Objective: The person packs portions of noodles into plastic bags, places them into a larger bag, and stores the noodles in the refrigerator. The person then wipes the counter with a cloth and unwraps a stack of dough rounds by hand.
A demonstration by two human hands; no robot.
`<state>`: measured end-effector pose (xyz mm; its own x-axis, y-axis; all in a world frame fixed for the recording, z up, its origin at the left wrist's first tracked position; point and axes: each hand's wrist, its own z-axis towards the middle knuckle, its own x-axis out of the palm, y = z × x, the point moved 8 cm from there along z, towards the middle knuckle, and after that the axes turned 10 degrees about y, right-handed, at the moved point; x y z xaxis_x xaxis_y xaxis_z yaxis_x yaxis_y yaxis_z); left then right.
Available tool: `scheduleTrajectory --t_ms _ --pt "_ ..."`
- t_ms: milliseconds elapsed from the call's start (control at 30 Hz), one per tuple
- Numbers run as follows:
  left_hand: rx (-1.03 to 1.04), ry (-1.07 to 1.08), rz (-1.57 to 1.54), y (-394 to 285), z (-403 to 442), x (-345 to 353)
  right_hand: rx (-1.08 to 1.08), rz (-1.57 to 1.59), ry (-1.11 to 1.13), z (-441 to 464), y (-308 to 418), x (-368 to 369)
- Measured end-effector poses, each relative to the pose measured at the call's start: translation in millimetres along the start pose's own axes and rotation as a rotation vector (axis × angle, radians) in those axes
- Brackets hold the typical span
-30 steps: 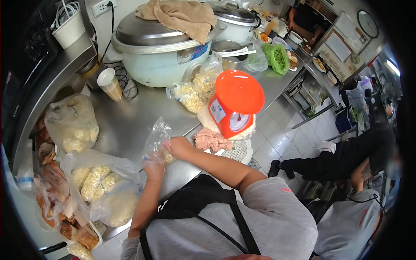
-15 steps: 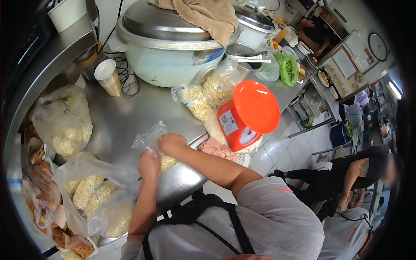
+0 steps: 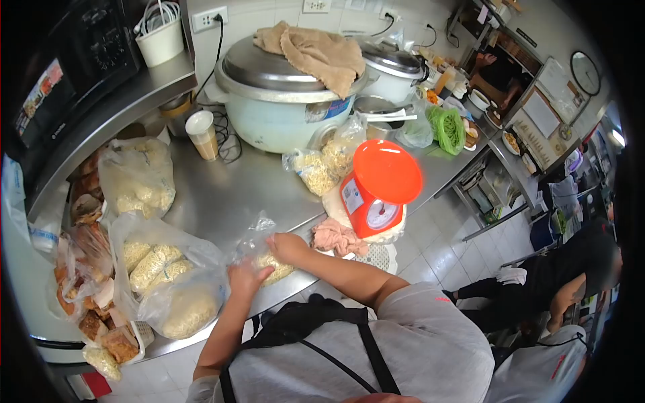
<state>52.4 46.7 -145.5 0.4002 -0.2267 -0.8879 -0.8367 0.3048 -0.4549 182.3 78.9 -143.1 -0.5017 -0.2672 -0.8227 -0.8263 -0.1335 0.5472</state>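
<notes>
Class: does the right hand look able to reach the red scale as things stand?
Probably yes: only a low pink cloth lies between the right hand and the red scale, though that hand touches a clear bag.

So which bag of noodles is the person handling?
The small clear bag between the left hand and the right hand. The noodle bags by the orange scale and the larger bags at left are not in either hand.

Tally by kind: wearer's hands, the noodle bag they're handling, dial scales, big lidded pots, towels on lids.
Left hand plus right hand: 2
Noodle bag: 1
Red dial scale: 1
Front pot plus rear pot: 2
Brown towel: 1
Total: 7
</notes>
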Motion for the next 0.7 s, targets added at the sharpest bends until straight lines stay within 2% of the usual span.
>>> scheduleTrajectory --t_ms 100,167,200,267,367,433,467,567,667,700 --pt "0.197 -0.301 0.153 -20 -1 -52 -0.283 -0.074 -0.198 -7 41 -37" --pt "0.259 -0.470 0.213 -6 8 -57 -0.514 -0.105 -0.383 -15 65 -65" --pt "0.289 -0.554 0.241 -2 11 -54 -0.513 -0.122 -0.359 -14 59 -56" --pt "0.270 -0.549 0.309 5 5 -35 -0.510 -0.166 -0.312 -14 41 -29" --pt "0.308 -0.500 0.247 28 10 1 -0.452 0.010 -0.507 -37 30 -25" --pt "0.294 -0.415 0.166 21 4 -5 -0.293 0.063 -0.396 -30 20 -11" --pt "0.254 -0.406 0.177 9 -2 -17 -0.238 0.115 -0.374 -26 19 -14" --pt "0.140 -0.461 -0.271 28 0 -22 -0.143 0.269 -0.356 -15 11 -16" --pt "-0.166 -0.332 -0.445 51 10 -8 -0.087 0.313 -0.398 -7 1 -11" --pt "-0.191 -0.297 -0.484 51 14 -10 -0.070 0.305 -0.417 -5 -3 -9"
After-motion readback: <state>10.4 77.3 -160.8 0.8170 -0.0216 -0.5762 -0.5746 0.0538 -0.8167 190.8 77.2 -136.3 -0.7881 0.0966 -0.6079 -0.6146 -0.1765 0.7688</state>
